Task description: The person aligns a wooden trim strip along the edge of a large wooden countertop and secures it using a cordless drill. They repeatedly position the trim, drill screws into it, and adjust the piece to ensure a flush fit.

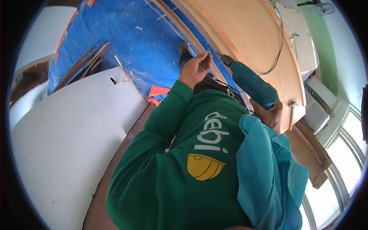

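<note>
My right hand [270, 114] grips a teal power drill [251, 81] by its handle, at the near edge of a large light-wood panel [249, 36]. The drill's dark chuck [227, 59] points toward the far left, at the panel's edge strip. Just left of the chuck is my left hand [196, 69], palm up, its fingers curled in. Anything small inside those fingers is too hard to make out. A hammer [292, 112] lies on the panel's right end. A teal cloth [268, 168] hangs over the right arm side.
Blue sheeting [126, 34] covers the floor, with a long wooden strip [184, 28] beside the panel. At left lies a big white board [76, 130], near several wood offcuts [86, 63] and red scraps [157, 91]. A dark cable [281, 42] crosses the panel. Windows [345, 157] stand at right.
</note>
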{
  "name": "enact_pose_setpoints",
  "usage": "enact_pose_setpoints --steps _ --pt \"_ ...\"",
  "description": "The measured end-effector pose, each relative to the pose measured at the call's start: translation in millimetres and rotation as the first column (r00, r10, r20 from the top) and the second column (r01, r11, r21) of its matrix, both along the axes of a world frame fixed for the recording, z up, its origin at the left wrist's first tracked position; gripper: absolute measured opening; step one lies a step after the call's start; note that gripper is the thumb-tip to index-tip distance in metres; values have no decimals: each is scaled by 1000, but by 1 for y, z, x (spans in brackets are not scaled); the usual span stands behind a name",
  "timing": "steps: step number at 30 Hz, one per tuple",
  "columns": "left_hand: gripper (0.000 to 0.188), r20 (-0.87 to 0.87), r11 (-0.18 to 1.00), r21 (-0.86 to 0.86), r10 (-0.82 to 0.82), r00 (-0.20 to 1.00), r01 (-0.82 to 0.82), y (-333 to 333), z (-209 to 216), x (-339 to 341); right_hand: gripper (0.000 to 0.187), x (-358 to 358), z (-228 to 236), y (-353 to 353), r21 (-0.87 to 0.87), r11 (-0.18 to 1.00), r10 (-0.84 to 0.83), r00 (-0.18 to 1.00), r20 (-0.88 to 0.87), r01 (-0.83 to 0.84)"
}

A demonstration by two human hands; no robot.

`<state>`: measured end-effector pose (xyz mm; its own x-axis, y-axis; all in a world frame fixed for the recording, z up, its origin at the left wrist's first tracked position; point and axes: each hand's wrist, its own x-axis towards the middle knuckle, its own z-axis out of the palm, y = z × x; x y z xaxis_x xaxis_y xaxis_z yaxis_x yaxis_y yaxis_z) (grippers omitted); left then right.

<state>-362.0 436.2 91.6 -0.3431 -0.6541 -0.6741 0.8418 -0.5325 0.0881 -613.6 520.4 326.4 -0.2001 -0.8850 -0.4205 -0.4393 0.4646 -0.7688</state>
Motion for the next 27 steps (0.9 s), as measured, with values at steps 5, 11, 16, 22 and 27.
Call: enact_pose_setpoints --steps 5,11,16,22,27 --pt "16 -39 995 -24 101 994 -102 7 -6 -11 71 6 -16 -1 32 990 142 987 -69 -140" --pt "14 -31 993 28 118 992 -118 2 4 -16 72 5 -14 -6 63 991 126 985 -116 -120" --pt "13 -19 989 101 110 994 -107 -6 11 -24 72 -1 -31 0 -44 978 194 963 -188 -205" --pt "12 -34 989 138 56 998 -50 -10 -3 -32 73 11 -25 -19 33 989 149 984 -96 -147" --pt "17 38 994 53 -95 995 93 -42 3 -30 67 -1 -30 -31 168 983 -106 983 152 80"
